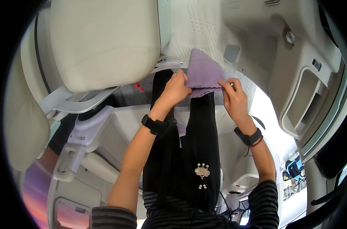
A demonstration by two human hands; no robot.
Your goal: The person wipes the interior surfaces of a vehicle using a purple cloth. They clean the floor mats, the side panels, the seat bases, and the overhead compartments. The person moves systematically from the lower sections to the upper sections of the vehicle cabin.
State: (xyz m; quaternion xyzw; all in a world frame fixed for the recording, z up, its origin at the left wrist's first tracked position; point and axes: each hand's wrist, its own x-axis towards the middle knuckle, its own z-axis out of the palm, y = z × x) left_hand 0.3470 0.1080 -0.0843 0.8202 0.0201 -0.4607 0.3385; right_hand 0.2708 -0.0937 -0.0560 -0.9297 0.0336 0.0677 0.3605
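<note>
Between my hands, over my black-trousered legs, hangs a folded purple cloth with frayed edges. My left hand pinches its lower left corner. At the lower right corner, my right hand grips the cloth between thumb and fingers. The far end of the cloth tapers to a rounded point over the beige ribbed floor. Its near edge shows two layers slightly apart. Both wrists carry black bands, and a red bead bracelet circles the right one.
A cream padded seat takes up the upper left, with a silvery curved bracket below it. On the right stands a beige door-like panel with a recessed pocket. A small red object lies on the speckled grey floor. A grey pedal-like pad is farther forward.
</note>
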